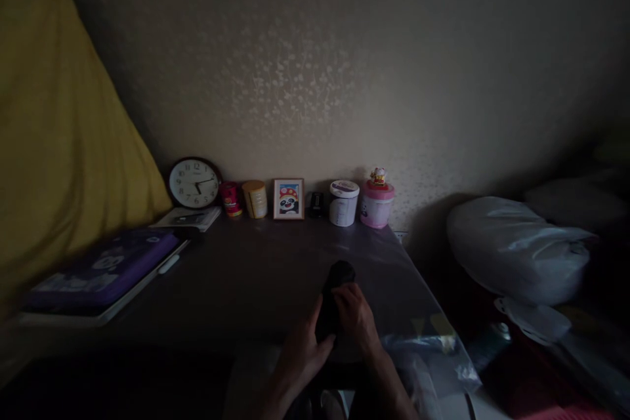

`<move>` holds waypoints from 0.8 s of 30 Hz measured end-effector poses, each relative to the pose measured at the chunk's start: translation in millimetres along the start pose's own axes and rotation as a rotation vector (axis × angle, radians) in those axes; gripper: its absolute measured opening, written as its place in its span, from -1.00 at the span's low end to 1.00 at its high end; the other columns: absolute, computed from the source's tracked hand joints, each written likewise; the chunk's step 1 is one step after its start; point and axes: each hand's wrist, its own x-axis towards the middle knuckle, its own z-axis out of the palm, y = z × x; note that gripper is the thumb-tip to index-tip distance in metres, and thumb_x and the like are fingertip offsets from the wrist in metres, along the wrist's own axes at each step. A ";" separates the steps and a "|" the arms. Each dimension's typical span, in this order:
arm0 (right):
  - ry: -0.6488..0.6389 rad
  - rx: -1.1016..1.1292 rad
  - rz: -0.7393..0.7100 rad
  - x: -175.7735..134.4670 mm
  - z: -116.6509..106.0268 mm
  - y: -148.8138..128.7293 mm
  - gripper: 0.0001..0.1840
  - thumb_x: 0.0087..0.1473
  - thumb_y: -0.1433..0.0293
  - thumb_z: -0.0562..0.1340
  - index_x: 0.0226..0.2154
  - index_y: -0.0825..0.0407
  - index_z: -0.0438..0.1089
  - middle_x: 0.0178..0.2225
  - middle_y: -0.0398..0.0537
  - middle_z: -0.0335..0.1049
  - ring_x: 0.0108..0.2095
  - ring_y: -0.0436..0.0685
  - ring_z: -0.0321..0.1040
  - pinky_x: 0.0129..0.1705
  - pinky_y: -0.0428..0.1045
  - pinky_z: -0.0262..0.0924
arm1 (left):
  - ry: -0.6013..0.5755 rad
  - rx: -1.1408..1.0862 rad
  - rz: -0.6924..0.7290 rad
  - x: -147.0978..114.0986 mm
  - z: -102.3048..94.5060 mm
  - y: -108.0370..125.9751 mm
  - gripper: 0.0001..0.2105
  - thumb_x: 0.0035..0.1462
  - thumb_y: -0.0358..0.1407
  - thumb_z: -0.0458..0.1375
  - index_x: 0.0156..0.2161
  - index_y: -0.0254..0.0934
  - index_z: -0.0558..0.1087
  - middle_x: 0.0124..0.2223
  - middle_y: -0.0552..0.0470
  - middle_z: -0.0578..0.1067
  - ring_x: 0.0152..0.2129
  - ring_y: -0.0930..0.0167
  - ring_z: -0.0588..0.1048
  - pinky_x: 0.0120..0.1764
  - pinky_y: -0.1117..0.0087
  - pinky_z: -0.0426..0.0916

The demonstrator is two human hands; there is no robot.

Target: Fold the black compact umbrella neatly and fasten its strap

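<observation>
Near the front edge of the dark table, both hands are on a long black object whose kind is too dark to make out. My left hand is wrapped round its lower part, with the thumb along the near side. Against its upper right side, my right hand has its fingers bent and pinched together. The object's rounded far end points toward the wall; its near end is hidden between the hands.
Along the wall stand a round clock, a red can, a yellow can, a framed panda picture, a white tub and a pink tub with a figurine. A purple case lies left. Right of the table is a white bag.
</observation>
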 end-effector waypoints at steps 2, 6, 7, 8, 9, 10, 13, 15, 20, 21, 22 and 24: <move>0.087 -0.056 -0.001 2.5 -0.5 0.5 -0.74 0.12 0.39 0.01 -0.26 -0.01 0.39 -0.29 -0.02 0.34 -0.26 0.07 0.31 -0.17 -0.01 0.23 | -0.005 -0.016 -0.006 0.8 -2.0 0.5 -0.34 -0.03 -0.25 0.05 0.20 -0.28 -0.03 0.21 0.01 0.12 0.13 0.44 0.12 0.13 0.43 0.00; -0.021 -0.084 -0.162 4.7 3.6 2.9 -0.73 0.14 0.41 0.00 -0.19 -0.04 0.37 -0.14 -0.03 0.36 -0.10 0.10 0.25 -0.05 0.06 0.17 | -0.013 -0.010 0.004 0.9 -6.1 4.8 -0.32 -0.06 -0.26 0.06 0.20 -0.34 -0.01 0.21 -0.05 0.10 0.14 0.39 0.11 0.15 0.37 -0.02; -0.044 -0.095 -0.193 5.0 5.8 6.0 -0.72 0.14 0.41 0.00 -0.18 -0.05 0.37 -0.11 -0.04 0.35 -0.07 0.11 0.23 -0.04 0.07 0.16 | -0.017 -0.019 0.008 0.6 -7.7 6.3 -0.32 -0.06 -0.26 0.06 0.20 -0.34 -0.01 0.21 -0.06 0.10 0.14 0.38 0.10 0.16 0.36 -0.03; -0.034 -0.111 -0.196 5.5 7.8 10.6 -0.71 0.14 0.40 0.00 -0.18 -0.05 0.38 -0.09 -0.03 0.34 -0.05 0.13 0.22 -0.04 0.10 0.16 | -0.019 -0.034 0.009 0.3 -9.9 7.9 -0.32 -0.06 -0.27 0.06 0.20 -0.35 0.00 0.21 -0.06 0.11 0.14 0.37 0.09 0.16 0.35 -0.03; 0.006 -0.129 -0.172 5.9 9.0 16.5 -0.71 0.13 0.40 0.00 -0.18 -0.03 0.38 -0.08 0.00 0.34 -0.04 0.15 0.22 -0.04 0.12 0.16 | -0.022 -0.056 0.007 0.0 -12.5 9.5 -0.33 -0.06 -0.27 0.06 0.19 -0.34 0.01 0.21 -0.06 0.11 0.15 0.37 0.09 0.16 0.35 -0.04; 0.061 -0.140 -0.130 6.3 9.2 23.2 -0.70 0.12 0.39 0.00 -0.18 -0.01 0.38 -0.08 0.04 0.34 -0.05 0.17 0.24 -0.05 0.14 0.16 | -0.025 -0.078 0.005 0.1 -15.6 11.0 -0.34 -0.05 -0.26 0.06 0.19 -0.33 0.01 0.21 -0.04 0.11 0.15 0.37 0.08 0.17 0.35 -0.05; 0.161 -0.096 0.001 5.2 1.7 42.7 -0.70 0.09 0.34 0.01 -0.21 0.02 0.39 -0.14 0.07 0.37 -0.11 0.17 0.29 -0.07 0.14 0.19 | -0.004 -0.093 -0.012 3.1 -25.5 13.7 -0.36 -0.05 -0.22 0.07 0.18 -0.27 0.07 0.21 0.01 0.12 0.15 0.36 0.08 0.17 0.35 -0.06; 0.145 -0.024 0.061 2.2 -7.6 50.3 -0.71 0.06 0.33 0.03 -0.24 0.00 0.40 -0.19 0.02 0.40 -0.15 0.16 0.32 -0.10 0.10 0.21 | 0.029 -0.059 -0.022 8.4 -30.1 13.6 -0.37 -0.05 -0.19 0.08 0.17 -0.25 0.09 0.20 0.02 0.15 0.14 0.35 0.09 0.17 0.34 -0.04; 0.102 0.177 0.217 0.8 -31.9 41.5 -0.71 0.00 0.27 0.08 -0.27 0.03 0.40 -0.28 -0.02 0.44 -0.24 0.14 0.37 -0.21 0.02 0.26 | 0.040 0.030 -0.040 30.1 -28.2 16.1 -0.36 -0.02 -0.20 0.06 0.19 -0.29 0.03 0.19 -0.03 0.16 0.14 0.34 0.11 0.14 0.34 0.00; 0.105 0.219 0.239 3.5 -37.3 35.9 -0.71 -0.01 0.25 0.09 -0.27 0.03 0.39 -0.27 -0.02 0.44 -0.24 0.14 0.37 -0.23 0.00 0.27 | 0.032 0.052 -0.041 35.0 -25.9 18.4 -0.36 -0.01 -0.20 0.05 0.19 -0.30 0.02 0.18 -0.05 0.18 0.13 0.34 0.12 0.13 0.35 0.02; 0.108 0.258 0.256 7.4 -43.4 29.4 -0.70 -0.01 0.23 0.10 -0.26 0.03 0.39 -0.27 -0.02 0.44 -0.24 0.14 0.36 -0.25 -0.01 0.27 | 0.019 0.073 -0.037 39.7 -23.2 21.3 -0.36 0.00 -0.20 0.05 0.20 -0.29 0.01 0.17 -0.06 0.20 0.11 0.34 0.16 0.11 0.37 0.05; 0.133 0.330 0.250 17.3 -57.8 14.0 -0.70 0.00 0.21 0.12 -0.26 0.03 0.38 -0.29 -0.04 0.44 -0.26 0.12 0.36 -0.27 -0.04 0.27 | -0.002 0.123 -0.036 48.1 -17.1 28.3 -0.35 0.01 -0.21 0.05 0.21 -0.28 -0.02 0.13 -0.11 0.26 0.06 0.32 0.24 0.07 0.37 0.11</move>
